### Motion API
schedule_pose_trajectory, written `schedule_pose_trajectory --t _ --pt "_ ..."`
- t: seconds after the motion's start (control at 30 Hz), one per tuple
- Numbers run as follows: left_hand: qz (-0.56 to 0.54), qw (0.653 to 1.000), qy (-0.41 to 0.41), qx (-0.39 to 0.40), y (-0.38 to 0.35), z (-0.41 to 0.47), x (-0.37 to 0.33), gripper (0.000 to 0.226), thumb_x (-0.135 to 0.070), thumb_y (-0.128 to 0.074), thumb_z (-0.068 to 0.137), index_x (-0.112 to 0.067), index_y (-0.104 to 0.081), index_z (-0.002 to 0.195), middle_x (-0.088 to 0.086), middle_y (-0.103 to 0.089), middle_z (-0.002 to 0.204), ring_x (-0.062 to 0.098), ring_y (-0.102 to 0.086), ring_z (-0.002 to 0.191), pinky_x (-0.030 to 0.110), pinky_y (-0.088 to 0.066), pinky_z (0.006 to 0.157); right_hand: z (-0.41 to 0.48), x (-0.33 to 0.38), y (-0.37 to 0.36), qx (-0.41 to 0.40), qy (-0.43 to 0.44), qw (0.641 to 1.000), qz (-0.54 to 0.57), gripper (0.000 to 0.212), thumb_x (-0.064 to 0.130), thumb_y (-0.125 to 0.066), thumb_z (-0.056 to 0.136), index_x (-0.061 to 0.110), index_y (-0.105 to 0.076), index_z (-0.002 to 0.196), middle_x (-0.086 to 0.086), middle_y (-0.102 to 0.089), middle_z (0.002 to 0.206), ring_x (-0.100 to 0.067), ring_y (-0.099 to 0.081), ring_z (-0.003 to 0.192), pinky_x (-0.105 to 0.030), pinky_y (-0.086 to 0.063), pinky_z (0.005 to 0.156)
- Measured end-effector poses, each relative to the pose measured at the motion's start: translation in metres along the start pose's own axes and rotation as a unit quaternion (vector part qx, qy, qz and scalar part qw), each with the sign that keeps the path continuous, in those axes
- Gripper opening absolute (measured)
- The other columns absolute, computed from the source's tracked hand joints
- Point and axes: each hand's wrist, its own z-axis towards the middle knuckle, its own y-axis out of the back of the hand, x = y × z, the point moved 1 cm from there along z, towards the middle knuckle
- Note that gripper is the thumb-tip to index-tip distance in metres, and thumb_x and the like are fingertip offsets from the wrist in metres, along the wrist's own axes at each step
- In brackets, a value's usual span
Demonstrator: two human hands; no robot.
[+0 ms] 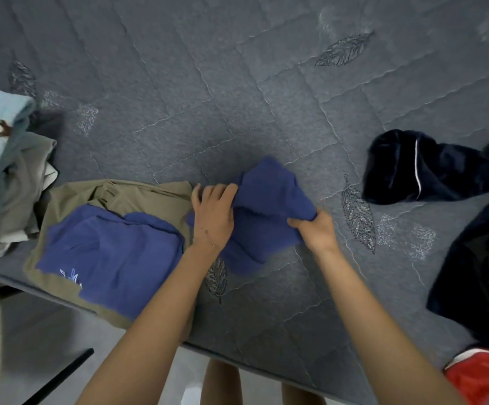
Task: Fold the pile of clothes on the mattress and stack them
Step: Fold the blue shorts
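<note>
A small blue garment (269, 200) lies crumpled on the grey quilted mattress (208, 83) in front of me. My left hand (212, 214) grips its left side with curled fingers. My right hand (314, 229) pinches its right edge. To the left sits a folded stack: a blue garment with a pale print (108, 252) on top of an olive one (138, 194). Unfolded dark navy clothes (430, 168) lie at the right, with more dark cloth (479, 273) below them.
A heap of light blue and grey cloth (0, 168) sits at the far left. A red garment (482, 372) shows at the lower right corner. The mattress edge runs diagonally across the bottom, with floor and my legs below it.
</note>
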Motion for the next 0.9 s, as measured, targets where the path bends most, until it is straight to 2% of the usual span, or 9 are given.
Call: schedule_pose_trajectory --t 0.1,0.17,0.27,0.33,0.4,0.53,0.73,0.83,0.9 --pt "-0.023 0.993 -0.102 -0.051 0.006 0.028 -0.011 0.043 0.003 -0.063 0.074 -0.016 -0.052 0.111 0.009 -0.063 0.097 0.022 -0.044 0.095 0.049 -0.022 0.106 -0.011 -0.017 0.01 -0.025 -0.016 0.999 0.03 0.022 0.001 -0.071 0.078 0.006 -0.06 0.096 -0.003 -0.062 0.083 -0.018 -0.057 0.078 -0.017 -0.042 0.054" --pt "-0.017 0.995 -0.086 -0.055 0.005 0.034 -0.018 0.053 -0.004 -0.065 0.079 -0.016 -0.05 0.128 0.012 -0.06 0.117 0.024 -0.044 0.111 0.051 -0.024 0.109 -0.01 -0.022 0.013 -0.024 -0.016 0.999 0.014 0.031 0.013 -0.076 0.075 0.003 -0.062 0.1 -0.005 -0.064 0.092 -0.018 -0.059 0.085 -0.025 -0.047 0.064" --pt "-0.013 0.996 0.092 0.004 -0.005 0.021 -0.015 0.079 -0.029 -0.066 0.086 -0.008 -0.023 0.149 0.02 -0.032 0.149 0.036 -0.028 0.138 0.047 -0.019 0.115 -0.002 -0.024 0.016 -0.069 0.031 0.993 -0.092 0.064 0.034 -0.085 0.063 0.003 -0.054 0.11 -0.004 -0.052 0.11 -0.018 -0.048 0.105 -0.036 -0.043 0.094" --pt "-0.061 0.968 0.237 0.063 -0.013 0.007 -0.011 0.092 -0.043 -0.063 0.087 0.003 -0.013 0.148 0.023 -0.018 0.154 0.035 -0.017 0.143 0.039 -0.009 0.117 0.004 -0.017 0.017 -0.1 0.065 0.988 -0.101 0.066 0.033 -0.085 0.066 0.002 -0.05 0.112 -0.011 -0.05 0.114 -0.025 -0.046 0.112 -0.037 -0.039 0.099" --pt "-0.104 0.936 0.326 0.078 -0.017 -0.007 -0.014 0.09 -0.044 -0.065 0.085 0.01 -0.021 0.142 0.027 -0.028 0.147 0.038 -0.025 0.138 0.039 -0.016 0.115 0.012 -0.007 0.015 -0.102 0.082 0.989 -0.068 0.066 0.032 -0.084 0.068 0.003 -0.05 0.116 -0.013 -0.053 0.118 -0.027 -0.049 0.114 -0.038 -0.04 0.1" --pt "-0.047 0.944 0.318 0.076 -0.026 -0.036 -0.032 0.064 -0.044 -0.071 0.08 0.008 -0.048 0.11 0.025 -0.047 0.118 0.038 -0.043 0.109 0.038 -0.028 0.093 0.025 0.009 0.006 -0.054 0.027 0.996 0.058 0.075 0.029 -0.083 0.073 0.007 -0.04 0.13 -0.004 -0.053 0.125 -0.018 -0.053 0.115 -0.028 -0.043 0.098" --pt "-0.124 0.938 0.325 0.01 -0.031 -0.047 -0.023 0.01 -0.004 -0.054 0.093 0.004 -0.059 0.093 0.024 -0.054 0.109 0.036 -0.049 0.104 0.028 -0.032 0.085 0.041 0.017 -0.003 -0.004 -0.023 0.998 0.056 0.052 0.028 -0.075 0.081 0.004 -0.056 0.123 -0.009 -0.064 0.12 -0.026 -0.061 0.111 -0.035 -0.049 0.093" --pt "-0.288 0.858 0.416 -0.086 -0.02 -0.043 -0.021 0.028 -0.007 -0.043 0.099 -0.012 -0.048 0.072 0.006 -0.055 0.076 0.024 -0.053 0.081 0.025 -0.032 0.064 0.04 0.012 0.0 0.047 -0.043 0.984 0.168 0.04 0.024 -0.069 0.087 0.009 -0.057 0.122 -0.007 -0.067 0.115 -0.023 -0.065 0.102 -0.04 -0.053 0.091" --pt "-0.393 0.786 0.457 -0.135 -0.015 -0.04 -0.022 0.024 -0.013 -0.038 0.103 -0.012 -0.054 0.084 -0.004 -0.056 0.08 0.013 -0.052 0.081 0.022 -0.039 0.064 0.035 0.007 0.004 0.076 -0.047 0.971 0.221 0.03 0.022 -0.066 0.09 0.015 -0.057 0.118 -0.001 -0.068 0.108 -0.017 -0.066 0.095 -0.036 -0.054 0.086"
